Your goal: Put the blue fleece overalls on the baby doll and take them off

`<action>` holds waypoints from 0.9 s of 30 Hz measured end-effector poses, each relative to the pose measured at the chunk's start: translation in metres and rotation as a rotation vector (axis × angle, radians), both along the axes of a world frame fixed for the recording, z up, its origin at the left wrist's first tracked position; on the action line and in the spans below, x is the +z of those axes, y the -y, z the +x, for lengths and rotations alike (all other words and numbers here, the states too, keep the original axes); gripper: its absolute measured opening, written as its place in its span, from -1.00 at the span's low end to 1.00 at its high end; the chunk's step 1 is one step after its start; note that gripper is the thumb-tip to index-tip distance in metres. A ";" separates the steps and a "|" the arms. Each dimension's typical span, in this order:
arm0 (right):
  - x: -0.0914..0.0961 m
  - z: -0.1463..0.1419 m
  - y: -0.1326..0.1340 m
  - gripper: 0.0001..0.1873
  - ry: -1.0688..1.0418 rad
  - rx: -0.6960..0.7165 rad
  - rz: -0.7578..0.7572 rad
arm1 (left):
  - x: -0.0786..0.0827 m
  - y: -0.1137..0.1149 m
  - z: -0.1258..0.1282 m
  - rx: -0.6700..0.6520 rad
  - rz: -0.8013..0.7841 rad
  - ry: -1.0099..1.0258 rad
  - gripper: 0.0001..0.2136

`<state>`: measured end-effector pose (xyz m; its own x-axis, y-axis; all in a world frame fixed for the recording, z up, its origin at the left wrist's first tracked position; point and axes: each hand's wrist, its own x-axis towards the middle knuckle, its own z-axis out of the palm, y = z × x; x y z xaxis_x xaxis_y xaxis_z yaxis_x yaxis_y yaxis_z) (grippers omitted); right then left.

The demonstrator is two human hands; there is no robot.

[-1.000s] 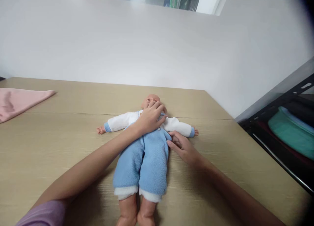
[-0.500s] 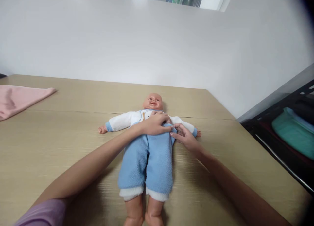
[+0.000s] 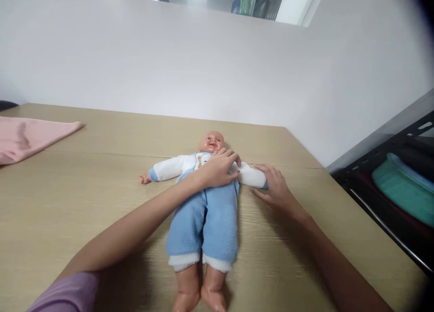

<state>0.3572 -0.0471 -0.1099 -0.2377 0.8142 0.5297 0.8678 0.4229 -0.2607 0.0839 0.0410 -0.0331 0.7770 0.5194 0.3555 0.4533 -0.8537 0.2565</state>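
A baby doll [image 3: 213, 141] lies on its back on the table, feet towards me. It wears a white top with blue cuffs and fuzzy blue trousers [image 3: 220, 226] with white hems. My left hand [image 3: 222, 167] rests across the doll's chest, its bent fingers closed on the top by the shoulder. At the cuff end of the white sleeve [image 3: 250, 175] on the right, my right hand [image 3: 274, 187] is wrapped round the doll's arm, fingers above and thumb below. That hand hides the doll's own hand. The other doll arm [image 3: 169, 168] stretches out to the left.
A pink cloth [image 3: 37, 138] lies at the left of the wooden table [image 3: 101, 203]. Behind stands a white wall [image 3: 169, 63] with a window opening at the top. Right of the table is a black rack [image 3: 366, 201] holding a teal item [image 3: 403, 190].
My right hand has left the edge of the trousers and moved right onto the doll's sleeve end. The raised blue fabric now lies lower. My left hand stays at the chest, shifted slightly.
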 end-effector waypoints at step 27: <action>-0.022 -0.001 -0.002 -0.37 -0.036 0.237 -0.139 | -0.022 -0.003 -0.016 0.083 -0.198 0.369 -0.64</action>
